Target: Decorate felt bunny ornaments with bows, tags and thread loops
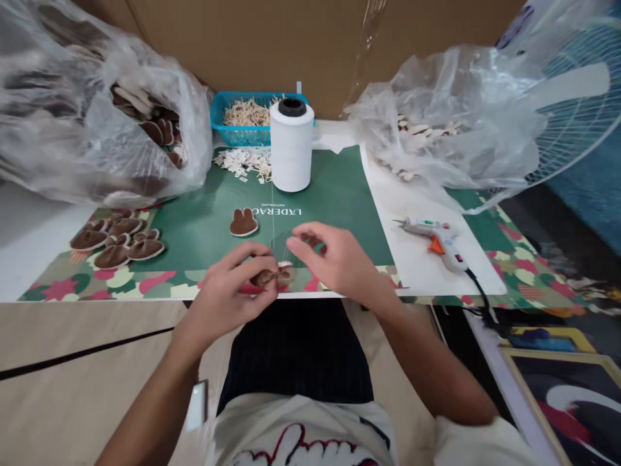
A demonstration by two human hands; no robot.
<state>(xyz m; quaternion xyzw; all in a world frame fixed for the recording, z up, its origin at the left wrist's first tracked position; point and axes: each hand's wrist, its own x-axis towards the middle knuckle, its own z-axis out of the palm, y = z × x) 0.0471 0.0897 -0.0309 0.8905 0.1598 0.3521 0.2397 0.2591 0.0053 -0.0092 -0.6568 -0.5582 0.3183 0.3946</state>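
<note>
My left hand (237,281) pinches a small brown fabric bow (264,278) with pale edges at the table's front edge. Just right of it, my right hand (327,255) is raised with thumb and fingers curled toward each other; thin thread shows near its fingertips, but its hold is too fine to make out. Behind my hands stands a white thread spool (292,149) with a black core, a thread running down from it. A brown bunny-ear-shaped piece (243,222) lies flat on the green mat (334,188). Several brown bows (121,241) are piled at the left.
A blue basket (242,134) of pale loops stands at the back, small white tags (241,160) before it. Plastic bags (187,123) of pieces sit left and right. A glue gun (436,238) with a black cord lies right, near a fan (577,97).
</note>
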